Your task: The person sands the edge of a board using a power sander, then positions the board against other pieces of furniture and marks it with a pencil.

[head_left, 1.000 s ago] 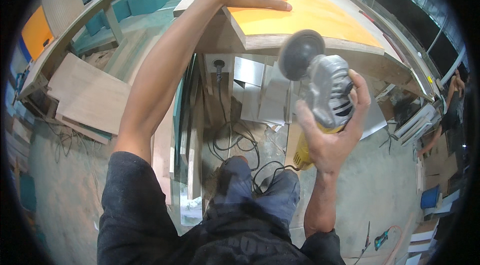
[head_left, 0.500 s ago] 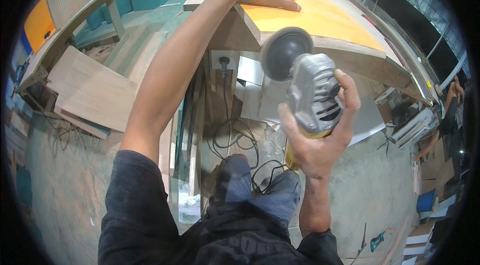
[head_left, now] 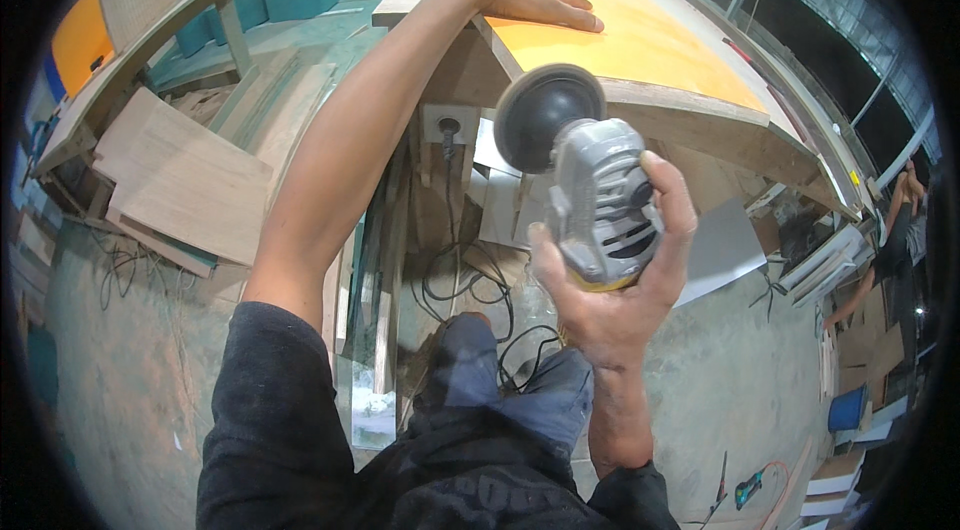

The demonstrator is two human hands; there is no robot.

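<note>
With fingers stretched out, my left hand (head_left: 535, 0) lies flat on a yellow-orange panel (head_left: 640, 40) atop the workbench. My right hand (head_left: 620, 290) is wrapped round an angle grinder (head_left: 605, 195) with a grey head and a yellow body, mostly hidden by the palm. Its round dark sanding disc (head_left: 548, 118) is at the near edge of the panel, left of the middle. Whether the disc touches the edge I cannot tell. A black cord (head_left: 535, 340) hangs below the grinder near my knees.
Under the bench, a plug sits in a white socket (head_left: 448, 125), with cable coiled on the floor. Plywood sheets (head_left: 185, 180) lean at the left. At the right stand a blue bucket (head_left: 847, 408) and stacked boards; another person's arm (head_left: 855, 300) shows there. A teal power tool (head_left: 748, 488) lies on the floor.
My right hand has moved the grinder left and slightly down along the panel's near edge. The left hand stays in its place on the panel.
</note>
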